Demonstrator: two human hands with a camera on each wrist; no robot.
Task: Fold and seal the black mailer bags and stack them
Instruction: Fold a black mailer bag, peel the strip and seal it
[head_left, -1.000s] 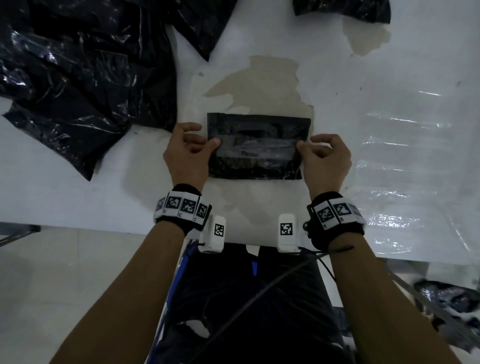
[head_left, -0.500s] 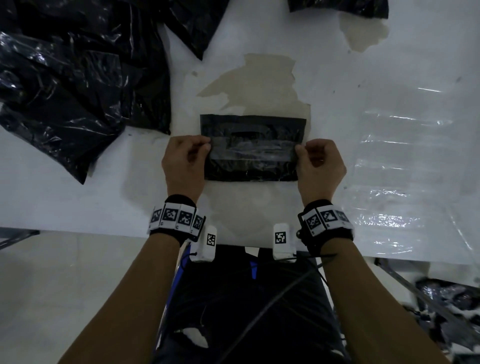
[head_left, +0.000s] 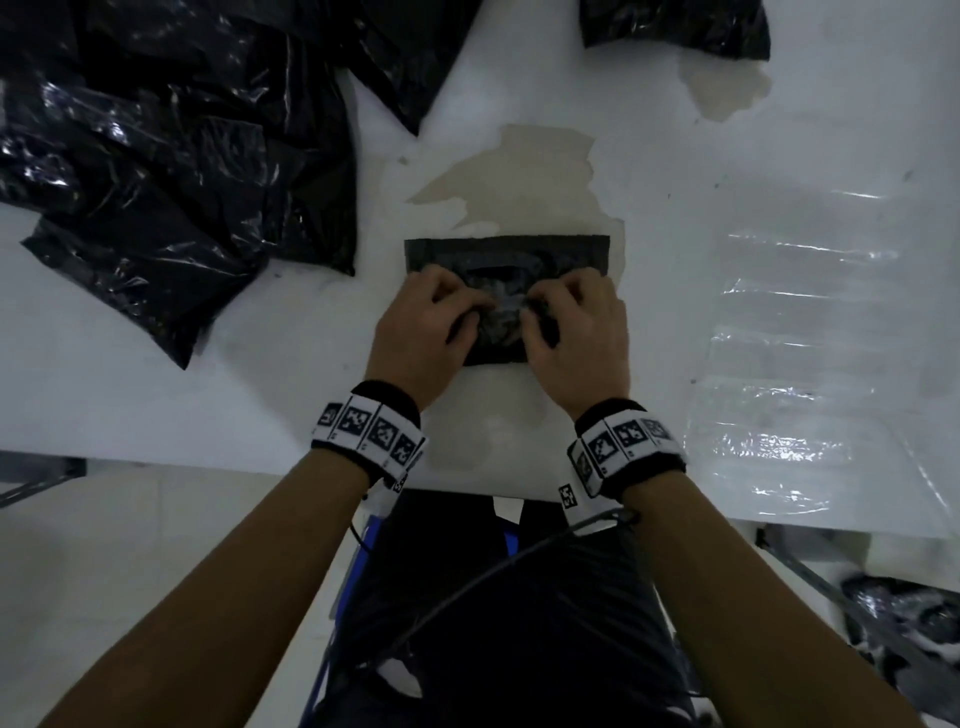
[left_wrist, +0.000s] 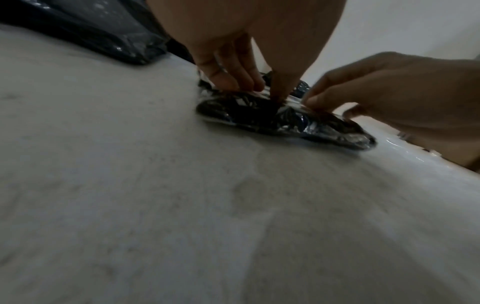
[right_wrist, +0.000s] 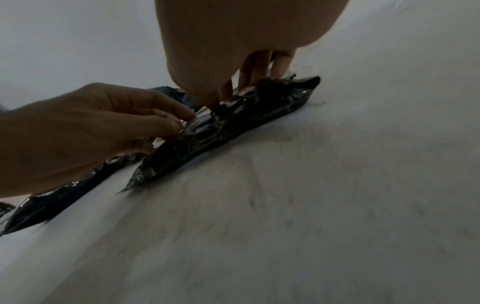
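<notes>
A folded black mailer bag (head_left: 506, 253) lies flat on the white table (head_left: 156, 405), straight in front of me. Both hands sit on its middle, close together, covering most of it. My left hand (head_left: 470, 312) has its fingers curled down, with fingertips and thumb pinching the crinkled plastic (left_wrist: 285, 120). My right hand (head_left: 535, 312) does the same from the other side, pinching the bag (right_wrist: 221, 131) beside the left hand (right_wrist: 179, 125). The bag's far strip and its near edge show past the knuckles.
A heap of loose black mailer bags (head_left: 156, 156) fills the table's far left. Another black bag (head_left: 675, 23) lies at the far right edge. Clear plastic sheeting (head_left: 805, 364) covers the table's right side. The table's front edge runs just behind my wrists.
Both hands slid inward from the bag's left and right ends and now meet at its middle, covering most of it.
</notes>
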